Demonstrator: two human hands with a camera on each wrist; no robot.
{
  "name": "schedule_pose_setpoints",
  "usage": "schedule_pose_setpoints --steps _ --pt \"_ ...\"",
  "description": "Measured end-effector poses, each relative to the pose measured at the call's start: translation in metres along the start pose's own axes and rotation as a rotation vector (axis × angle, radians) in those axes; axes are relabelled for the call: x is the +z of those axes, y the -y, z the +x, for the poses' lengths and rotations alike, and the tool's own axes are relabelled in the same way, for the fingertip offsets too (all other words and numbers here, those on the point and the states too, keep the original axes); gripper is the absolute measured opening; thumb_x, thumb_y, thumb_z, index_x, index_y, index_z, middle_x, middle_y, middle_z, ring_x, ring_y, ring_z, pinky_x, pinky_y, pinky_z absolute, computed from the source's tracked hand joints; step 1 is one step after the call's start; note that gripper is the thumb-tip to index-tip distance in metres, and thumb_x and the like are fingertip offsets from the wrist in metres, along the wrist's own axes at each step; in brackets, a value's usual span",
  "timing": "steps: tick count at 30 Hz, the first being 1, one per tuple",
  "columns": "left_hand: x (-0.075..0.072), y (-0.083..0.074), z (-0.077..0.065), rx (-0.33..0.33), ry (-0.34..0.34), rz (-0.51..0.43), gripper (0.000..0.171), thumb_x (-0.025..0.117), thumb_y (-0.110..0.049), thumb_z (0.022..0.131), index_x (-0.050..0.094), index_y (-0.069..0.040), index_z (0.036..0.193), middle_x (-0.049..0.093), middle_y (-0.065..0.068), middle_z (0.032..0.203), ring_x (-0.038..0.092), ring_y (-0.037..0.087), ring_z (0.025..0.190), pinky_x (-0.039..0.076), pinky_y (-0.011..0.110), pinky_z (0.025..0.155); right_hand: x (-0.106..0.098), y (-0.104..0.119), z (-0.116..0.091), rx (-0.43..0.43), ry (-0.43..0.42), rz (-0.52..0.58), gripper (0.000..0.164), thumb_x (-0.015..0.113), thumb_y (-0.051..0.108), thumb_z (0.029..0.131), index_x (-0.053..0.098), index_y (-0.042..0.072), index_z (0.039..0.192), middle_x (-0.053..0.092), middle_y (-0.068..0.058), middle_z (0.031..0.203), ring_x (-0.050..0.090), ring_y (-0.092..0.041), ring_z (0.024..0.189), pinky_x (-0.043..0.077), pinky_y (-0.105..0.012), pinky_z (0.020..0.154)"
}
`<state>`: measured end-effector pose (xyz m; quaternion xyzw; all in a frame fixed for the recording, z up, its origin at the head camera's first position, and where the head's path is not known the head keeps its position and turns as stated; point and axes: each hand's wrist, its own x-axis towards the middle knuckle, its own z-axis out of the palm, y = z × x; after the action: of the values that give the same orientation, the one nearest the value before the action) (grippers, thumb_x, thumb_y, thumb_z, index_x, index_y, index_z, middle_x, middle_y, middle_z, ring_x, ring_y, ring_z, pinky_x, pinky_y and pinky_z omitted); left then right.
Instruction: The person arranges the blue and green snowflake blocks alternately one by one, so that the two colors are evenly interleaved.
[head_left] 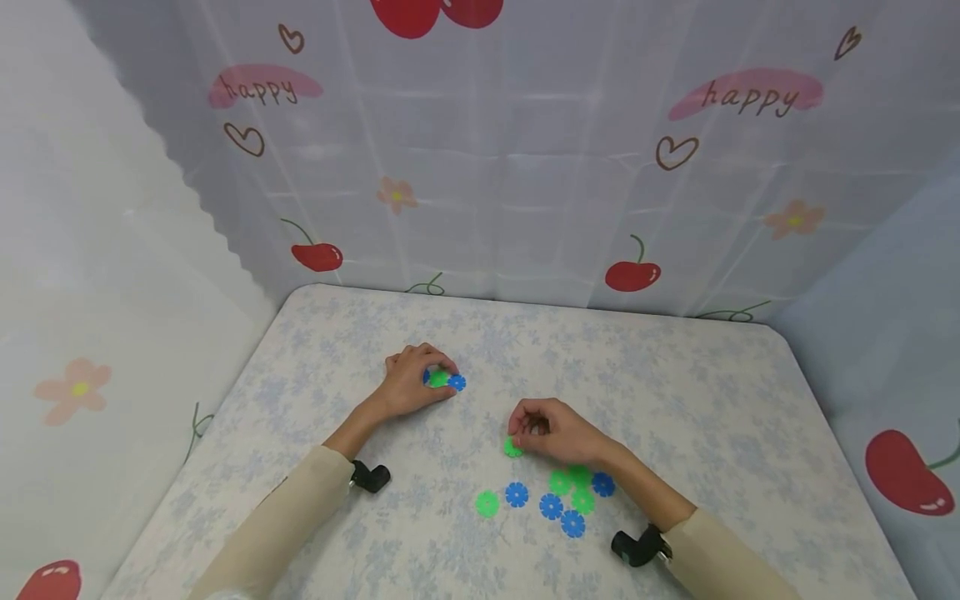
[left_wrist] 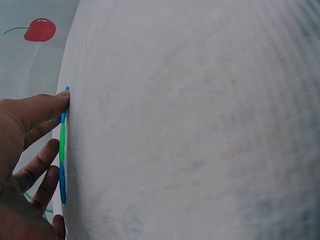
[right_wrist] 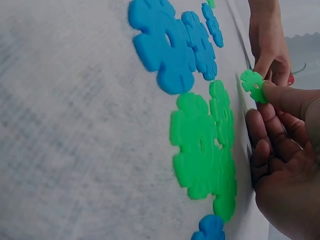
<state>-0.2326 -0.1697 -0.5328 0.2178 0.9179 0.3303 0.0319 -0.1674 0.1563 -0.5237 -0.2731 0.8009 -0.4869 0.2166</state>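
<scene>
In the head view my left hand (head_left: 411, 382) is at a short row of flower-shaped slotted plastic discs on the table. The row has a green disc (head_left: 438, 378) between two blue ones. Thumb and index finger pinch the blue disc (head_left: 457, 382) at its right end; the other fingers arch over the left end and partly hide it. Edge-on in the left wrist view, the row shows blue, green, blue, with a fingertip on the top blue piece. My right hand (head_left: 558, 429) pinches a green disc (right_wrist: 253, 86) between thumb and fingertips, nearer the table's middle.
Several loose discs lie flat in front of and below the right hand, among them a green disc (head_left: 487, 503) and a blue disc (head_left: 517, 494). They sit on a pale patterned tablecloth (head_left: 420, 542). Printed curtains (head_left: 495, 150) stand around the table's back and sides.
</scene>
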Motion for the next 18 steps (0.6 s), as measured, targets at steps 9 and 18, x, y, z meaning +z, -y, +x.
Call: schedule_pose_setpoints --steps 9,18 --pt "0.001 -0.001 0.0 0.001 0.005 -0.028 0.023 0.087 -0.03 0.093 0.078 -0.025 0.114 0.066 0.005 0.126 0.052 0.034 0.12 0.021 0.069 0.109 -0.001 0.0 0.01 0.014 -0.047 -0.032 0.006 0.075 0.017 0.102 0.073 0.014 0.107 0.072 -0.005 0.098 0.062 -0.018 0.087 0.048 -0.025 0.075" --pt "0.001 0.001 0.001 0.0 -0.006 -0.015 0.024 0.087 -0.03 0.092 0.079 -0.025 0.114 0.066 0.004 0.123 0.051 0.032 0.116 0.021 0.068 0.108 -0.008 0.001 0.026 -0.028 -0.05 -0.057 0.006 0.075 0.014 0.102 0.073 0.011 0.107 0.073 -0.008 0.099 0.063 -0.018 0.087 0.048 -0.025 0.076"
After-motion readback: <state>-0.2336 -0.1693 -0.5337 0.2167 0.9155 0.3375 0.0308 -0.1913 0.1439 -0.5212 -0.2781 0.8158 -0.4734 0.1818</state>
